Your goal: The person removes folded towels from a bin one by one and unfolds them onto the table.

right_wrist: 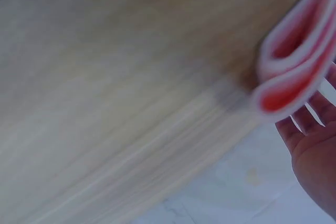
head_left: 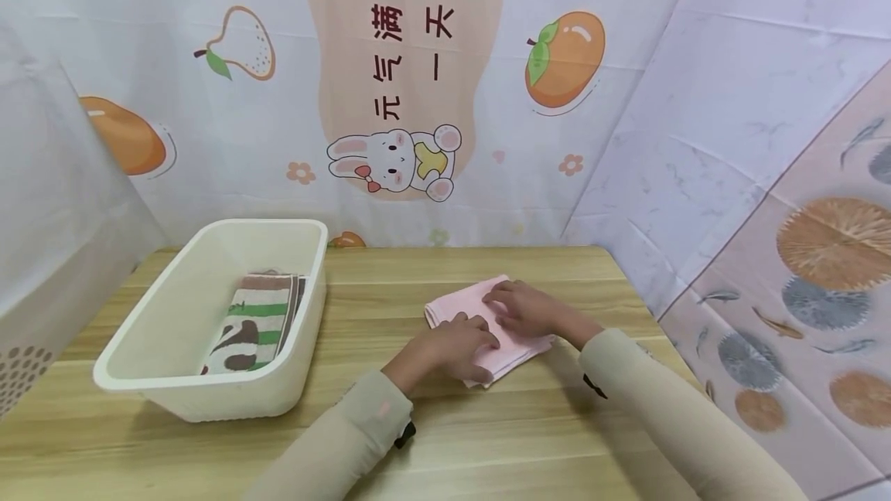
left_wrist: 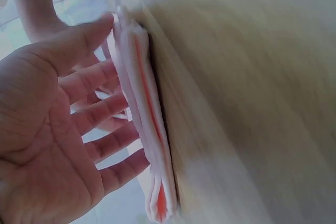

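A pink towel (head_left: 462,302), folded into a flat rectangle, lies on the wooden table in front of me. My left hand (head_left: 451,348) rests on its near left part, fingers spread. In the left wrist view, those fingertips touch the top of the folded towel (left_wrist: 139,93), whose layers show along the side. My right hand (head_left: 527,311) lies over the far right part with its fingers extended. The right wrist view shows the towel's looped folds (right_wrist: 294,80) beside the straight fingers of my right hand (right_wrist: 321,153), partly cut off by the frame.
A white plastic basin (head_left: 299,346) stands on the left of the table (head_left: 390,284). Inside it lies a folded towel (head_left: 259,317) with green, white and brown stripes. Printed curtains hang behind the table and along both sides.
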Demonstrator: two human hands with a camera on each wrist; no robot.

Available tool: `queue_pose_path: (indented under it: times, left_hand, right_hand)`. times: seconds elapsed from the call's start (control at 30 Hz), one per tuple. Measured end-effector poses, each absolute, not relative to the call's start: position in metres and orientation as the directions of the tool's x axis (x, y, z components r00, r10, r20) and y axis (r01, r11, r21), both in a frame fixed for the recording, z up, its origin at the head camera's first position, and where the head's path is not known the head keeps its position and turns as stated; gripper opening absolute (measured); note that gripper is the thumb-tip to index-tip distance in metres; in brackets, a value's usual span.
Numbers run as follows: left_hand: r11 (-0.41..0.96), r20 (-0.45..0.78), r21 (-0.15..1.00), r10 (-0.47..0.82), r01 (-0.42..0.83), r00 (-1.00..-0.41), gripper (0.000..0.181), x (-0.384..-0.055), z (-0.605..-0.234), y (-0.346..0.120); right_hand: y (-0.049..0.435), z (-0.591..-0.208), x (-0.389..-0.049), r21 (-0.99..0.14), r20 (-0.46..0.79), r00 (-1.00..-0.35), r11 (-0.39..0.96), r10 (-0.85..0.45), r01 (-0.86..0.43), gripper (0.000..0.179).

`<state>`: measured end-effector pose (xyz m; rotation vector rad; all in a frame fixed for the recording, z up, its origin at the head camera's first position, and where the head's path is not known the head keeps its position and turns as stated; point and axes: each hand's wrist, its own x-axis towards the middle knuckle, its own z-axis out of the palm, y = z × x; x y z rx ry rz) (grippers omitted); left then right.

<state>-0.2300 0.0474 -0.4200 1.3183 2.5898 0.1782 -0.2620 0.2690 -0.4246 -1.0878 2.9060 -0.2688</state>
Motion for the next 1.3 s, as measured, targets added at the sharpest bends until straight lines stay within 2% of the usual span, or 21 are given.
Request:
queue_pose_path:
  times: [0.1, 0.23, 0.37, 0.5, 0.7, 0.9, 1.1, 1.3]
  left_hand:
    - [0.574, -0.147, 0.209, 0.819, 0.792, -0.555, 0.055, -0.229, -0.418, 0.051]
    - [0.619, -0.113, 0.192, 0.785, 0.762, -0.609, 0.041, -0.233, -0.416, 0.051]
    - [0.681, -0.05, 0.12, 0.731, 0.723, -0.681, 0.03, -0.246, -0.416, 0.041]
    - [0.707, -0.033, 0.101, 0.706, 0.7, -0.708, 0.026, -0.255, -0.417, 0.032]
    - [0.704, -0.036, 0.133, 0.707, 0.698, -0.706, 0.021, -0.256, -0.419, 0.031]
    - [0.704, -0.093, 0.146, 0.71, 0.696, -0.698, 0.022, -0.244, -0.416, 0.041]
    - [0.654, -0.093, 0.153, 0.756, 0.741, -0.648, 0.029, -0.231, -0.417, 0.053]
    - [0.646, -0.078, 0.101, 0.763, 0.756, -0.642, 0.03, -0.226, -0.418, 0.063]
  right_hand:
    - [0.269, -0.421, -0.264, -0.176, 0.018, -0.753, 0.739, -0.658, -0.65, 0.035]
    - [0.268, -0.419, -0.262, -0.164, 0.033, -0.775, 0.762, -0.631, -0.627, 0.032]
    - [0.264, -0.416, -0.243, -0.046, 0.128, -0.814, 0.817, -0.566, -0.575, 0.028]
    - [0.26, -0.418, -0.22, 0.065, 0.165, -0.852, 0.867, -0.497, -0.493, 0.029]
    - [0.259, -0.422, -0.213, -0.035, 0.04, -0.913, 0.913, -0.405, -0.407, 0.042]
    - [0.278, -0.422, -0.233, -0.123, -0.021, -0.857, 0.852, -0.515, -0.509, 0.047]
    - [0.299, -0.421, -0.248, -0.186, -0.055, -0.782, 0.776, -0.621, -0.603, 0.048]
    - [0.305, -0.42, -0.25, -0.232, -0.031, -0.772, 0.756, -0.635, -0.613, 0.047]
